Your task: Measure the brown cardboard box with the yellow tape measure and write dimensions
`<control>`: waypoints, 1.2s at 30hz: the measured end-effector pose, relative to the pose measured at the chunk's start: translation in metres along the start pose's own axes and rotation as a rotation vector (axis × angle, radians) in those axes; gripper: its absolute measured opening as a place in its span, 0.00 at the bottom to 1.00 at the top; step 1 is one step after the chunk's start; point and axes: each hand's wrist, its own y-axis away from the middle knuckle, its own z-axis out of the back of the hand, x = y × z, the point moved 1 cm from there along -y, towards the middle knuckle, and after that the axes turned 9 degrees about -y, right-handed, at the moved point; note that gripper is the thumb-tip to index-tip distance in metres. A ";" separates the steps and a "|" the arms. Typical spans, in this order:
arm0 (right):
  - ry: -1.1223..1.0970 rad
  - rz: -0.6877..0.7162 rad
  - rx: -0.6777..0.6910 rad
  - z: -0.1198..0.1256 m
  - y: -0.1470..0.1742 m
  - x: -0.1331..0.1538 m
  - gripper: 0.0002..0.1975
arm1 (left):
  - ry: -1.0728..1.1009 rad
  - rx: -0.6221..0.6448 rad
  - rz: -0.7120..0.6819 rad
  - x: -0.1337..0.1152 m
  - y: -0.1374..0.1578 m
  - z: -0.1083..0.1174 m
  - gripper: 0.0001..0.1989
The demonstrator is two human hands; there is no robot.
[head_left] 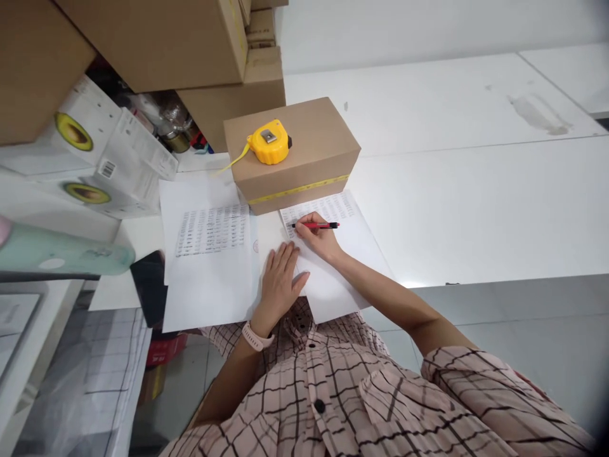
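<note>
My right hand (pixel 318 238) holds a red and black pen (pixel 321 225), its tip at the left side of a printed sheet (pixel 349 270). Flat beside it lies my left hand (pixel 280 273), fingers stretched out over the table and the sheet's left edge. More printed papers (pixel 209 279) are spread to the left of that hand. Just beyond both hands stands a closed cardboard box (pixel 297 149). On its top rests a yellow tape measure (pixel 269 141), with some tape pulled out to the left. A yellow strip of tape with markings (pixel 299 189) runs along the box's near side.
Large cardboard boxes (pixel 166 44) are stacked at the back left. White cartons with avocado pictures (pixel 109 146) stand at the left, near a mint-green bottle (pixel 66 249). A dark flat object (pixel 150 285) lies by the papers. The white table (pixel 476 216) extends right.
</note>
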 end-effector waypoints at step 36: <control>0.295 0.129 -0.013 -0.003 0.006 -0.003 0.15 | 0.019 -0.095 0.023 -0.001 0.001 0.004 0.23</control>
